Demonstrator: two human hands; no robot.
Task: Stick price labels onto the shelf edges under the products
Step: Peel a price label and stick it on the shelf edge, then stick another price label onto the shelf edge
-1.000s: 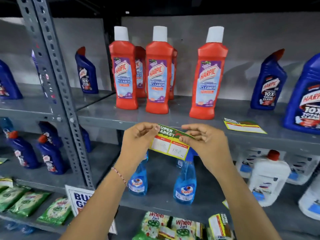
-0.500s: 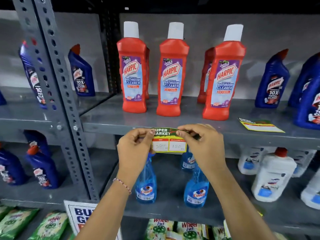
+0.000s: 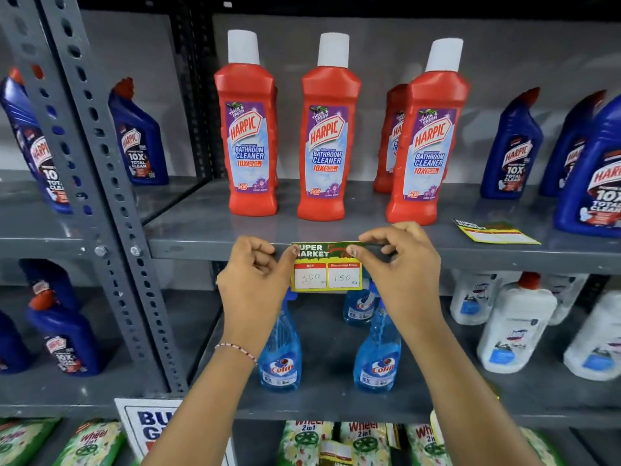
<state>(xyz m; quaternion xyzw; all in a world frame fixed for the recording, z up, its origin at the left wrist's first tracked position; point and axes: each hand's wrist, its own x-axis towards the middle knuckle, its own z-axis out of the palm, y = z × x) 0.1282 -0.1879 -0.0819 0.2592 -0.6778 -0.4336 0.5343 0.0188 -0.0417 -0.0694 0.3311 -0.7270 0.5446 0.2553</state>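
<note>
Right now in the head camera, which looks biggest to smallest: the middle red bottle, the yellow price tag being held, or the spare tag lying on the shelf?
1. Middle red Harpic bottle with white cap.
2. Held yellow and green price label.
3. Spare yellow label lying flat on the shelf, though its flat angle may shrink it.

1. The shelf [image 3: 208,230] is grey painted metal, smooth with a dull sheen
2. The upright post [image 3: 111,203] is the same grey metal, punched with holes
3. The red bottles [image 3: 327,142] are glossy plastic with shiny printed wrappers and matt white caps
4. The price label [image 3: 326,268] is thin printed paper, slightly glossy
5. The spray bottles [image 3: 378,351] are clear blue plastic
6. The bracelet [image 3: 237,349] looks like woven thread
</note>
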